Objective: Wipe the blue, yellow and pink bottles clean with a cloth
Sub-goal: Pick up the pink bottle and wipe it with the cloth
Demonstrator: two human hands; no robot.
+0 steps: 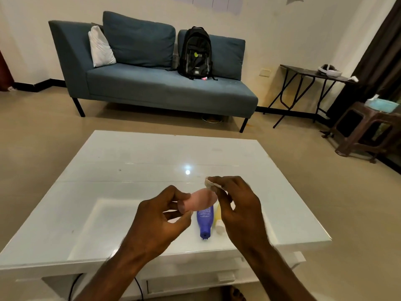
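Observation:
My left hand (pixel 158 216) holds the pink bottle (pixel 200 200) by its cap end, lifted above the white table (pixel 108 192) and lying roughly level. My right hand (pixel 236 205) pinches a small white cloth (pixel 211 184) at the bottle's far end. Under the pink bottle the blue bottle (pixel 204 222) lies flat on the table with its cap toward me. Beside it on the right lies the yellow bottle (pixel 218 220) with a white cap, partly hidden by my right hand.
A blue sofa (pixel 152 83) with a black backpack (pixel 195 53) stands beyond the table across open floor. At the right are a dark folding side table (pixel 312 74) and a brown stool (pixel 366 129). The table's near edge lies just below my wrists.

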